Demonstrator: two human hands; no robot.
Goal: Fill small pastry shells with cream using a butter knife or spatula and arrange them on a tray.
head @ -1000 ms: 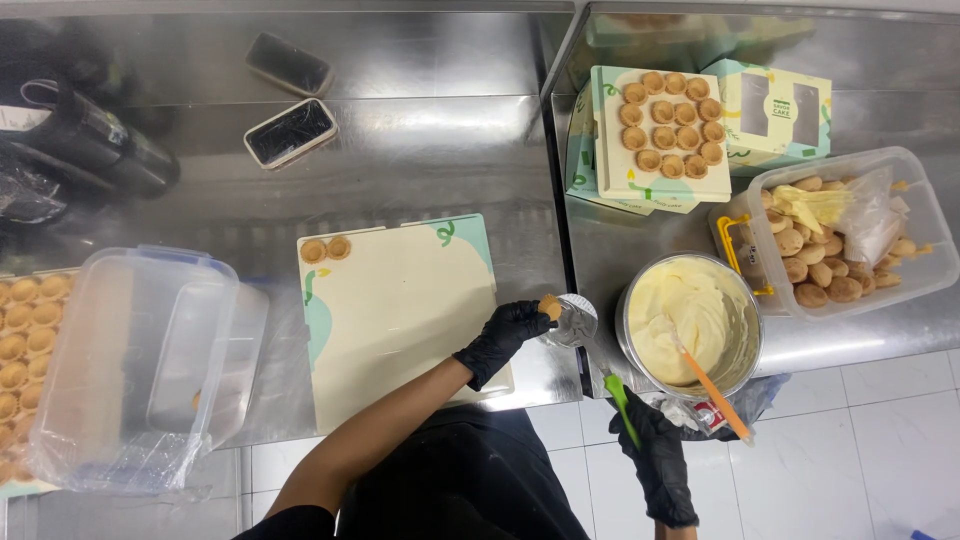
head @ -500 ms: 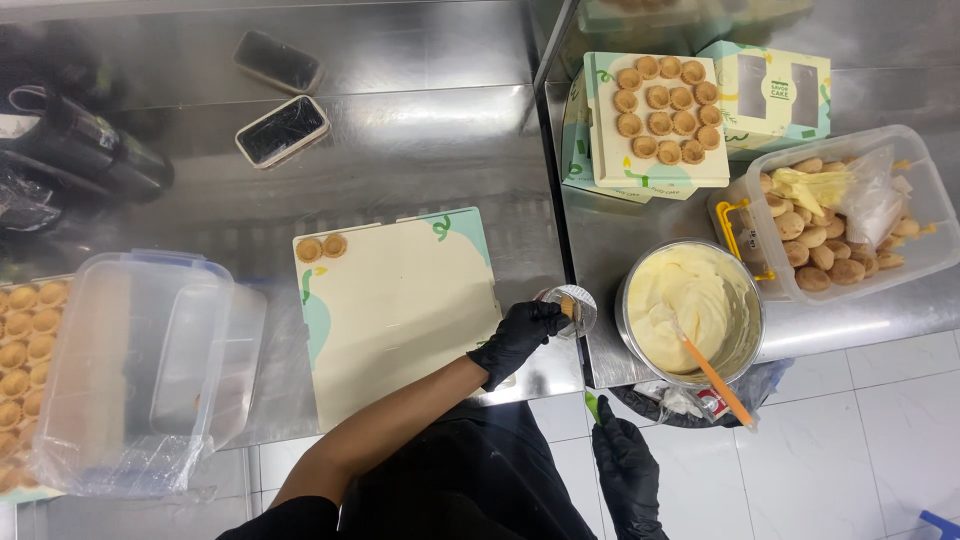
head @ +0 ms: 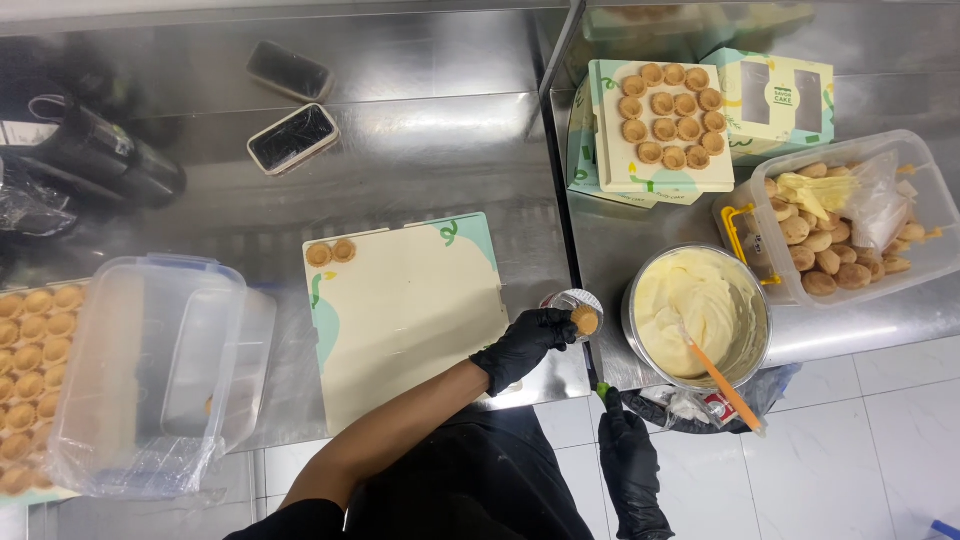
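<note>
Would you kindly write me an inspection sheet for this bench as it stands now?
Surface: steel bench, two sections with a seam between them.
Job's things: small tart shell held in the left hand; bowl of cream with an orange spatula; cream board bearing two shells at its corner.
Clutter: two phones; boxes topped with filled shells; tub of pastries; clear lidded tub; tray of shells at the left edge.
Hands: both in black gloves; right hand low, holding a thin green-tipped tool.
Cables: nothing seen.
Surroundings: white tiled floor.
</note>
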